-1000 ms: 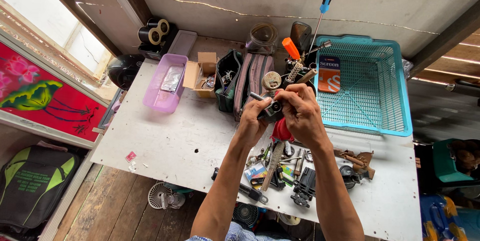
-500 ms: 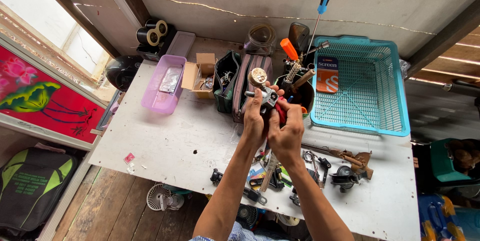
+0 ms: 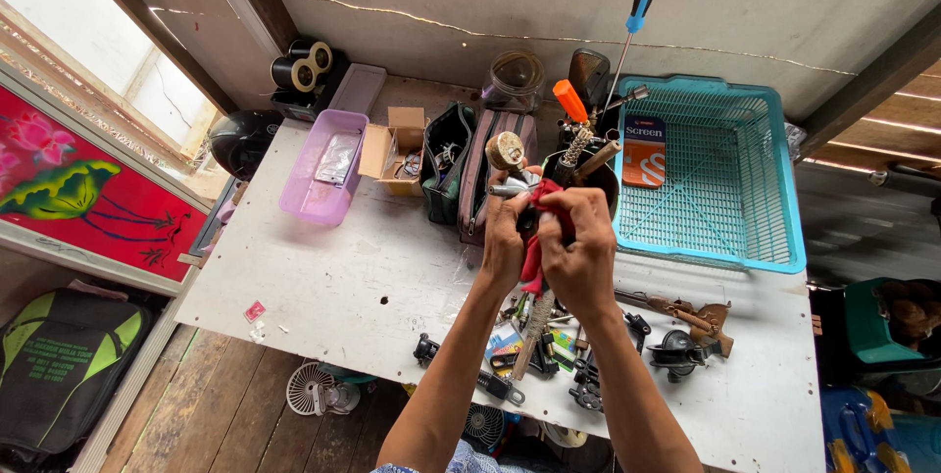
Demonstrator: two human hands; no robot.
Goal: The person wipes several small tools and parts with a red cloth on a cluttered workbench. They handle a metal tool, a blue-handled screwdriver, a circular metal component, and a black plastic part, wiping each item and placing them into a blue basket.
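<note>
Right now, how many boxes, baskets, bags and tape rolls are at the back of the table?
Teal basket: 1
Purple plastic box: 1
Cardboard box: 1
Tool bags, green and striped: 2
Tape rolls: 2
Total: 7

Cluttered workshop, screwdriver, tool-strewn workbench

Left hand and right hand raised together, fingers apparently clenched.
</note>
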